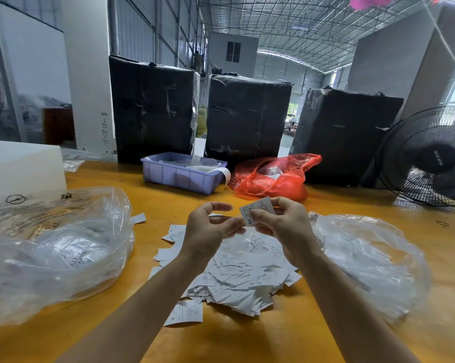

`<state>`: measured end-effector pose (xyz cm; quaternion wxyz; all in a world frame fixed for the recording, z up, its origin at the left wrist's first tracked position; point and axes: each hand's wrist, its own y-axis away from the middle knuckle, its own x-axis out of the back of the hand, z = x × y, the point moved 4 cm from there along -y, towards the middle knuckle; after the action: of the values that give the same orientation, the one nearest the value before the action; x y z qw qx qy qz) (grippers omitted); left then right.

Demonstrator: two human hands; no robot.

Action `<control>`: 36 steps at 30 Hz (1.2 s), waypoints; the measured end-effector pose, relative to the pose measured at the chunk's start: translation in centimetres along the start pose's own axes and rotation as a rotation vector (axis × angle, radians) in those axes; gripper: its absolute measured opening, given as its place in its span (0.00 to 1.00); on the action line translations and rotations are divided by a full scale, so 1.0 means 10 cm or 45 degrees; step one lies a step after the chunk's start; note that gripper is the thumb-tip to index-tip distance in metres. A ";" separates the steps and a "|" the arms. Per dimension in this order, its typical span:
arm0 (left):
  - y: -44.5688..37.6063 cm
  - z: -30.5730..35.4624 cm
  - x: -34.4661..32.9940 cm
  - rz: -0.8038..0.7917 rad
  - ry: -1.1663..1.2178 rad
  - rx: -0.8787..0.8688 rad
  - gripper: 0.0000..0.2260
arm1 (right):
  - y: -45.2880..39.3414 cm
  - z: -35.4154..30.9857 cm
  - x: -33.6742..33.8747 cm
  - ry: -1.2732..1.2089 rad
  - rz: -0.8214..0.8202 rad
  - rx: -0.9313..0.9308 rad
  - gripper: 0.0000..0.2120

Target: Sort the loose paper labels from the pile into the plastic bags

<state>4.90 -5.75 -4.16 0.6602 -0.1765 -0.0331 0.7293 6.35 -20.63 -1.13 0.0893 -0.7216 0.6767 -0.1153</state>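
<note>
Right now my right hand (281, 226) pinches an XS label (256, 212) above the pile (234, 276) on the tabletop (286, 336). My left hand (208, 229) hangs loosely curled beside it, fingertips near the label's edge. Clear bags (56, 252) lie either side.

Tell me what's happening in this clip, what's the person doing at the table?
A person is sorting small white paper labels at a yellow table. The right hand pinches one label marked XS above the loose pile of labels, while the left hand hovers open beside it, thumb near the label's edge. A clear plastic bag on the left already holds labels; another clear bag lies on the right.
</note>
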 end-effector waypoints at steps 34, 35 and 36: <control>0.03 -0.04 0.00 0.117 -0.181 -0.051 0.16 | 0.05 0.03 -0.05 0.237 -0.395 -0.206 0.04; 0.03 -0.04 -0.01 0.107 -0.152 -0.021 0.17 | 0.04 0.03 -0.05 0.222 -0.357 -0.184 0.04; 0.03 -0.04 -0.02 0.086 -0.120 0.022 0.19 | 0.03 0.03 -0.04 0.199 -0.315 -0.161 0.06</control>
<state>4.79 -6.04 -4.60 0.6344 -0.1374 -0.0518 0.7589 6.12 -20.26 -1.51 -0.0243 -0.7924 0.5936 -0.1384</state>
